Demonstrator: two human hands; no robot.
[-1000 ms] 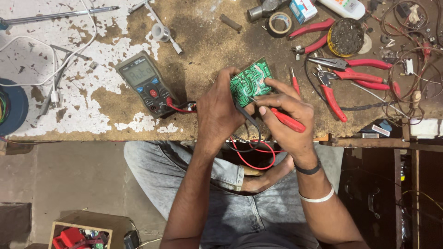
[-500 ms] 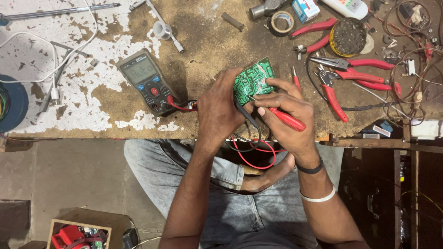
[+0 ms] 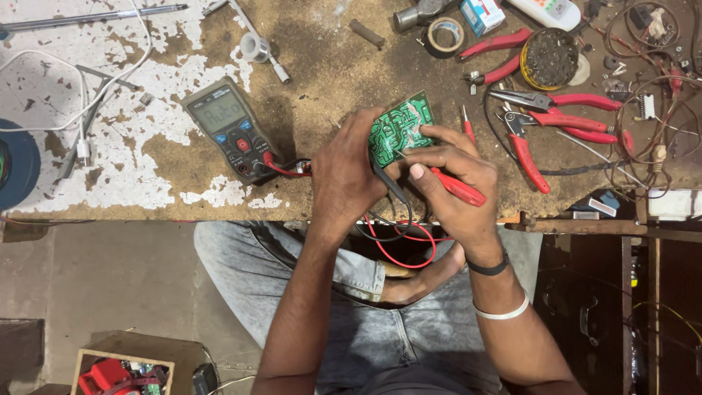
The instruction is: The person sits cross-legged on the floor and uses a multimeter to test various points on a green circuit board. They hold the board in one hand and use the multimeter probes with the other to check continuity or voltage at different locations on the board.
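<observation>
The worn wooden workbench with flaking white paint (image 3: pixel 110 168) filled the upper half of the frame, and I sat at its near edge with my knees under it. My left hand (image 3: pixel 349 172) was closed around the lower left edge of the small green printed circuit board (image 3: pixel 398 126), which sat just above the centre of the frame, lifted off the bench top. The board was tilted, its long axis running from lower left to upper right, its traced green face turned up toward me. My right hand (image 3: pixel 453 186) was curled in a pen grip around the red-handled test probe (image 3: pixel 457 187). The probe lay slanted, handle toward the lower right and tip toward the upper left, the tip meeting the board's face near its lower right part. A black probe (image 3: pixel 387 183) ran down between my two hands; I could not tell which fingers pinned it. Red and black leads (image 3: pixel 398 245) looped below my wrists and ran left to the grey handheld digital multimeter (image 3: pixel 232 132), which lay left of centre with its screen end toward the upper left. Several red-handled pliers (image 3: pixel 563 117) lay right of the board, well apart from my hands, and a roll of tape (image 3: pixel 445 34) sat near the top edge.
</observation>
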